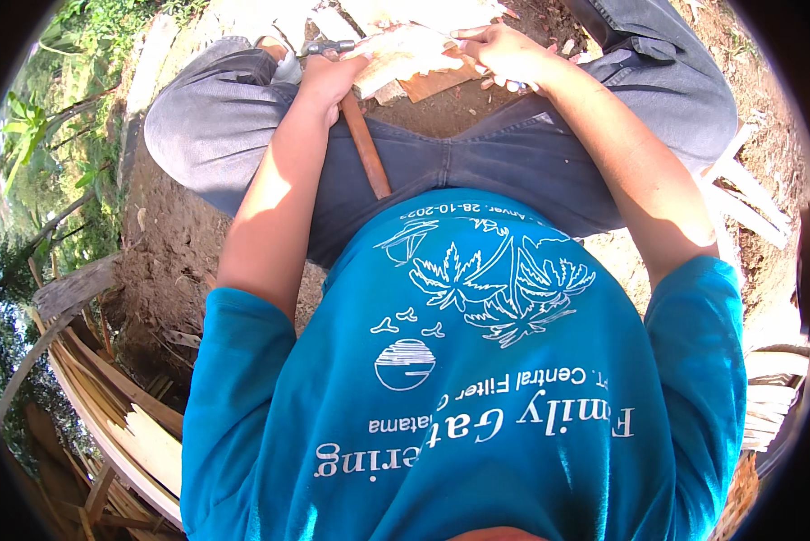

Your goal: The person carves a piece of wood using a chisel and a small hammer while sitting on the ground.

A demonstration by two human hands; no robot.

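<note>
My left hand [326, 81] is closed round a hammer, just below its dark metal head [330, 47]. The hammer's brown wooden handle [365, 149] slants down over my lap to the hem of my shirt. Beside the left thumb lies a pale, ragged-edged piece [403, 56], washed out by sunlight; it looks like wood. My right hand [510, 56] is at its right side, thumb and forefinger pressed together. What those fingers hold is lost in the glare. Under the pale piece, an orange-brown flat piece of wood [439, 84] shows between my legs.
I sit with knees spread on bare earth [166, 261]. Long split wood strips [121, 419] lean at the lower left, near green plants [31, 135]. More pale wood pieces [752, 203] lie beyond my right knee, and a stack of strips [773, 392] stands at the right edge.
</note>
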